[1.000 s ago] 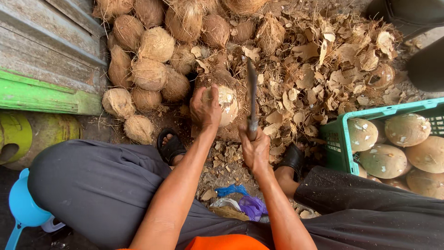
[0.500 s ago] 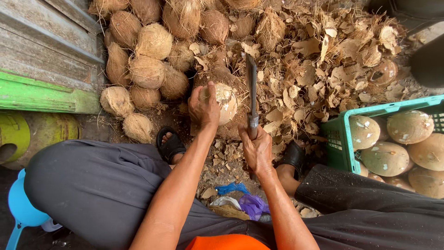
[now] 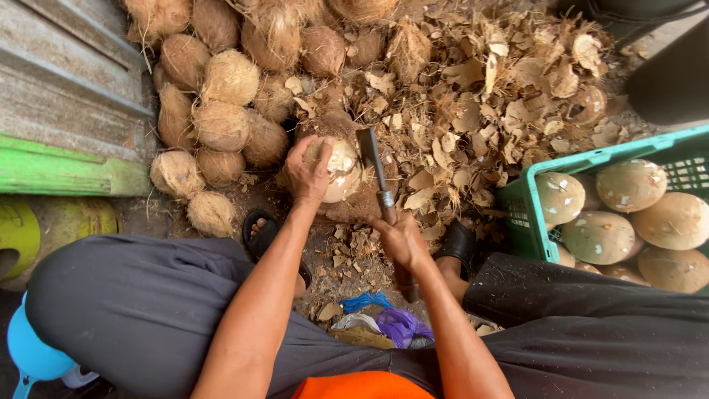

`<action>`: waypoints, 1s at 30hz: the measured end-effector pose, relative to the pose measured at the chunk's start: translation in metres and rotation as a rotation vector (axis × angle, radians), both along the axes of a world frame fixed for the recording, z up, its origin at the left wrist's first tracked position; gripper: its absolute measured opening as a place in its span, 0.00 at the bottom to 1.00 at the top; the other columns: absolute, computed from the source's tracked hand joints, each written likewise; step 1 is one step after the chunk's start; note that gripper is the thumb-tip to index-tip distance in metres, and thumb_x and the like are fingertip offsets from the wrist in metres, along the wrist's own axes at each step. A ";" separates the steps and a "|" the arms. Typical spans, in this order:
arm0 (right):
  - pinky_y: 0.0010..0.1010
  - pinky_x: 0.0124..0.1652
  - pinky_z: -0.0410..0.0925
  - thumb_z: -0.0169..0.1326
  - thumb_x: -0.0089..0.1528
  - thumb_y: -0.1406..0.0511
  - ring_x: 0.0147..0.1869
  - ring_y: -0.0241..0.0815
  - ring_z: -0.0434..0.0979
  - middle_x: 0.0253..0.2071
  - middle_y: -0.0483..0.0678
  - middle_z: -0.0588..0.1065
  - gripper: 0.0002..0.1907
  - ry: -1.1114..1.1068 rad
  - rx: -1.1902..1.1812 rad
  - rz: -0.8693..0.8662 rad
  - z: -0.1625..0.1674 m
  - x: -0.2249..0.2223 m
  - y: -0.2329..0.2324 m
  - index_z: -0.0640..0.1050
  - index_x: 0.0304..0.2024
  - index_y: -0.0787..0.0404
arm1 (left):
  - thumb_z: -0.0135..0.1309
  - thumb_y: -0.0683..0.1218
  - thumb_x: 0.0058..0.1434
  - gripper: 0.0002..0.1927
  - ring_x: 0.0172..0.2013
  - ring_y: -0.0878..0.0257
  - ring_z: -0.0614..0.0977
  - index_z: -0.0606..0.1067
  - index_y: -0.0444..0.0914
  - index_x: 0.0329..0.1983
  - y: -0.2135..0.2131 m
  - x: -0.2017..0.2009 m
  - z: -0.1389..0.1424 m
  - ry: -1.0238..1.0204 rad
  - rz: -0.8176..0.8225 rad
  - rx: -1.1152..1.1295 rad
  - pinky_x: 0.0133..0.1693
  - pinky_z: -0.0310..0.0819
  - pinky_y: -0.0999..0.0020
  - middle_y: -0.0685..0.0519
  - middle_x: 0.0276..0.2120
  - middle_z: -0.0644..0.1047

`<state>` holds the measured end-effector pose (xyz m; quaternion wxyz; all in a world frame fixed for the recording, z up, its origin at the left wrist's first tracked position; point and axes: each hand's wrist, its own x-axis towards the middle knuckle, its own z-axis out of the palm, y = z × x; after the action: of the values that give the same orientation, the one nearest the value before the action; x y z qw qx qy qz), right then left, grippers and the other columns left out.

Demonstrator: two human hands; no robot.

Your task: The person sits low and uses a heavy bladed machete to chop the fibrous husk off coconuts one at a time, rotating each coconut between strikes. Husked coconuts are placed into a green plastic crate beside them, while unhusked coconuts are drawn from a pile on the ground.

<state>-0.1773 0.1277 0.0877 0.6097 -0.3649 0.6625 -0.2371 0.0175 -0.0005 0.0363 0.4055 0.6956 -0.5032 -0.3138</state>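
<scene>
My left hand (image 3: 309, 171) grips a partly peeled coconut (image 3: 341, 170), pale where the husk is off, resting on a dark block on the ground between my knees. My right hand (image 3: 402, 240) is closed around the handle of a cleaver (image 3: 371, 164). Its dark blade points away from me and lies against the right side of the coconut. Both forearms reach forward over my dark trousers.
A heap of brown husked coconuts (image 3: 221, 81) lies at the far left. Loose husk chips (image 3: 487, 96) cover the ground ahead. A green crate (image 3: 526, 214) at right holds several peeled coconuts (image 3: 628, 186). A green-edged board (image 3: 66, 174) is at left, a blue plastic object (image 3: 29, 353) near my left knee.
The cleaver has come down from a raised position and now sits lower against the coconut's right side. My left hand still holds the coconut in the same place.
</scene>
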 end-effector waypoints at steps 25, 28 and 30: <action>0.33 0.20 0.66 0.54 0.62 0.51 0.19 0.35 0.65 0.19 0.41 0.68 0.17 0.145 -0.084 -0.047 -0.003 0.024 -0.016 0.75 0.28 0.55 | 0.52 0.71 0.59 0.31 0.50 0.53 0.81 0.81 0.44 0.50 -0.013 0.000 0.014 0.038 0.026 0.177 0.49 0.75 0.55 0.48 0.51 0.81; 0.32 0.21 0.64 0.56 0.62 0.54 0.21 0.33 0.65 0.19 0.42 0.69 0.16 0.239 -0.219 -0.076 -0.004 0.018 -0.014 0.75 0.29 0.58 | 0.56 0.69 0.56 0.33 0.47 0.52 0.83 0.77 0.41 0.53 -0.012 0.000 0.001 0.308 0.009 0.110 0.44 0.79 0.54 0.46 0.50 0.80; 0.31 0.21 0.63 0.55 0.64 0.53 0.20 0.32 0.65 0.19 0.43 0.68 0.19 0.225 -0.306 -0.126 -0.005 0.016 -0.012 0.73 0.29 0.61 | 0.54 0.68 0.59 0.32 0.47 0.52 0.83 0.76 0.40 0.54 -0.006 0.002 -0.008 0.246 -0.042 0.116 0.45 0.80 0.53 0.46 0.51 0.80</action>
<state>-0.1608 0.1155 0.0825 0.4529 -0.4353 0.7044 -0.3306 0.0199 -0.0067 0.0283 0.4165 0.6635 -0.4451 -0.4337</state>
